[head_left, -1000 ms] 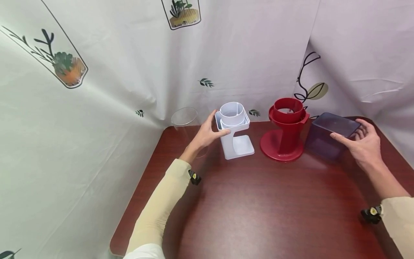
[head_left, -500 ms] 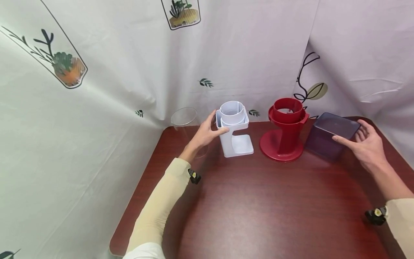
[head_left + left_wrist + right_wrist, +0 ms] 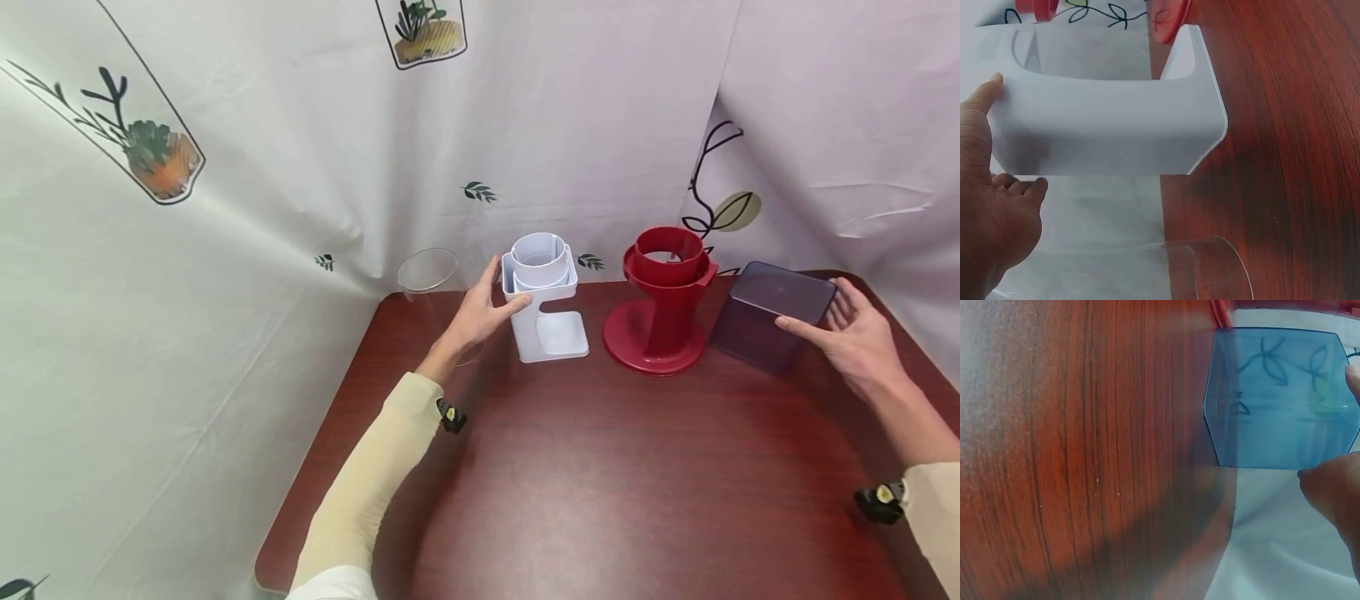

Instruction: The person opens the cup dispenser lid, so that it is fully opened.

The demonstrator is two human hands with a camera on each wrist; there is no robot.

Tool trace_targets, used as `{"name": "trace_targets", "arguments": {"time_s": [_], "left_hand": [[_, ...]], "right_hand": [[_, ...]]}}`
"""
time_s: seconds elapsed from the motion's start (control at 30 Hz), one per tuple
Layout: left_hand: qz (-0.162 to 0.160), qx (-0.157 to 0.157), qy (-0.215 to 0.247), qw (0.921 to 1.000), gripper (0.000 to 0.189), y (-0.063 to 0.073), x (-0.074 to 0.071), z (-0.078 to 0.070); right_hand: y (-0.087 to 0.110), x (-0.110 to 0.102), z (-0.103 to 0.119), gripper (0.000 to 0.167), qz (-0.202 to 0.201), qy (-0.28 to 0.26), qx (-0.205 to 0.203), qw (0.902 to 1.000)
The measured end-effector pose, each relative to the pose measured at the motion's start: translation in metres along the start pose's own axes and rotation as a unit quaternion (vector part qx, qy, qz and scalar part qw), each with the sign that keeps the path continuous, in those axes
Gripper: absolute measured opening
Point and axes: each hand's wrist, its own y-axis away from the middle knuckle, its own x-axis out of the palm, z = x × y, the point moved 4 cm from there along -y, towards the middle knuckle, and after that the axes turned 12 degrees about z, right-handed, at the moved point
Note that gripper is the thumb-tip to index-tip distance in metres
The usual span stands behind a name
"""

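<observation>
With thumb in front and fingers behind, my left hand (image 3: 480, 315) grips the upper part of a white plastic stand (image 3: 528, 332). The stand has a square collar, a round ring on top and a flat square foot. In the left wrist view the thumb presses the stand's smooth side (image 3: 1104, 119). My right hand (image 3: 861, 340) holds a translucent dark box (image 3: 750, 321) between thumb and fingers, near its flat upper face. The right wrist view shows the box (image 3: 1279, 403) bluish and see-through, the thumb at its edge. Some right fingers are hidden behind it.
Between the two hands a red stand (image 3: 662, 329) with a round base and ring stands on the wooden table (image 3: 600, 467). A clear cylinder (image 3: 429, 287) stands left, partly behind my left arm. A patterned white curtain (image 3: 585, 117) hangs behind the table.
The white stand has shifted slightly toward the back with my left hand. My right hand has moved a little to the right and nearer on the box; the red stand has stayed put.
</observation>
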Motion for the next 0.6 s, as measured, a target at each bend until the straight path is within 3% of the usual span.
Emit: {"name": "trace_targets", "arguments": {"time_s": [0.1,0.17,0.23,0.3,0.43,0.53,0.6], "left_hand": [[-0.018,0.015,-0.010,0.9997,0.104,0.007,-0.005,-0.008],[-0.040,0.043,-0.036,0.9976,0.100,0.014,-0.011,-0.016],[-0.069,0.085,-0.087,0.9902,0.099,0.022,-0.018,-0.024],[-0.109,0.131,-0.150,0.9739,0.099,0.032,-0.027,-0.031],[-0.205,0.207,-0.232,0.9280,0.105,0.052,-0.044,-0.037],[-0.276,0.214,-0.244,0.9048,0.109,0.063,-0.058,-0.027],[-0.308,0.190,-0.236,0.9021,0.114,0.069,-0.064,-0.016]], "right_hand": [[0.002,0.001,0.002,0.101,0.002,0.047,0.010,0.9989],[0.003,0.003,0.003,0.103,0.004,0.063,0.011,0.9979],[0.004,0.004,0.003,0.104,0.003,0.074,0.007,0.9972],[0.004,0.005,0.004,0.105,0.004,0.078,-0.001,0.9969],[0.005,0.005,0.005,0.104,0.002,0.088,-0.004,0.9961],[0.005,0.004,0.004,0.103,0.002,0.094,0.005,0.9955],[0.005,0.003,0.003,0.103,0.001,0.100,0.012,0.9949]]}}
